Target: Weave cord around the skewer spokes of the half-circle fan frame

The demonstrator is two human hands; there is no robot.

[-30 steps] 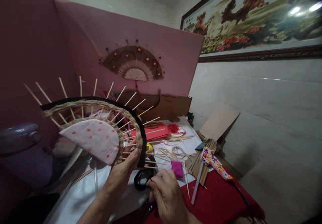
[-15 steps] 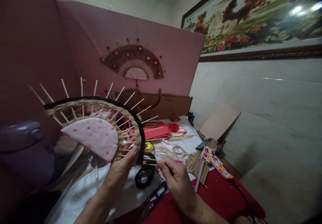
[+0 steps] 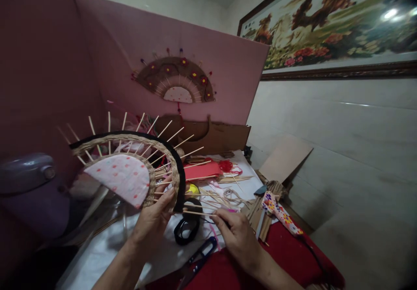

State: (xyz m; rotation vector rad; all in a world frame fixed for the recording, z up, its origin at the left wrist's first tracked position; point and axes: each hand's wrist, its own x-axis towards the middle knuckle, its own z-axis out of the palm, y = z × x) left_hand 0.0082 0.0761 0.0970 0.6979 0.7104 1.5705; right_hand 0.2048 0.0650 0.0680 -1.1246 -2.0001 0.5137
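My left hand (image 3: 159, 211) grips a half-round handmade fan (image 3: 177, 168) by its lower right end. The fan has thin wooden sticks spreading outward, woven twine bands, a black strip along its outer edge and a white half-circle with pink dots (image 3: 122, 178). At the fan's right end, my right hand (image 3: 236, 233) is closed, thumb and forefinger pinched at the tip of a wooden stick (image 3: 197, 213). Below lies a roll of black ribbon (image 3: 186, 229), and a dark strand runs from near it toward my right fingers. Blue-handled snips (image 3: 203, 251) rest close to my right hand.
A finished fan (image 3: 176, 79) hangs on the pink board (image 3: 228, 77). Loose sticks, twine (image 3: 233, 196), red paper (image 3: 203, 170) and a yellow item (image 3: 193, 190) cover the table. A flower-patterned glue gun (image 3: 280, 214) lies right, and a purple appliance (image 3: 29, 181) stands left.
The fan has tipped slightly, its left end shifting right and down. My right hand has moved a little right and down, still pinching at the stick's end.
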